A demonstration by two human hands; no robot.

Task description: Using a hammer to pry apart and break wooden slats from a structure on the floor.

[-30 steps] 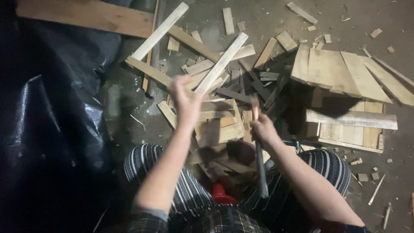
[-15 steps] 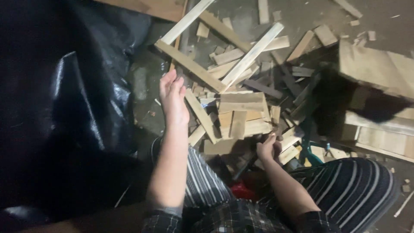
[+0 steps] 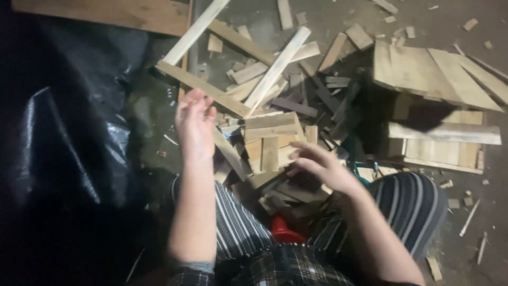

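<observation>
I sit on the floor with a pile of short wood offcuts point(image 3: 270, 143) between my striped-trousered legs. My left hand point(image 3: 194, 123) hovers above the pile's left edge, fingers loosely apart, holding nothing. My right hand point(image 3: 317, 165) reaches over the near right part of the pile, fingers spread just above the blocks, also holding nothing. A long pale slat point(image 3: 276, 68) leans across the far side of the pile. A red object point(image 3: 283, 232) shows between my knees, mostly hidden.
Black plastic sheeting point(image 3: 69, 137) covers the floor at the left. A broken wooden pallet point(image 3: 439, 106) lies at the right. A wide board point(image 3: 106, 15) runs along the top left. Chips and splinters are scattered over the concrete floor point(image 3: 476, 212).
My left hand has dropped from raised to the pile's left edge. My right hand has let go of the dark stick it held and now reaches open over the blocks.
</observation>
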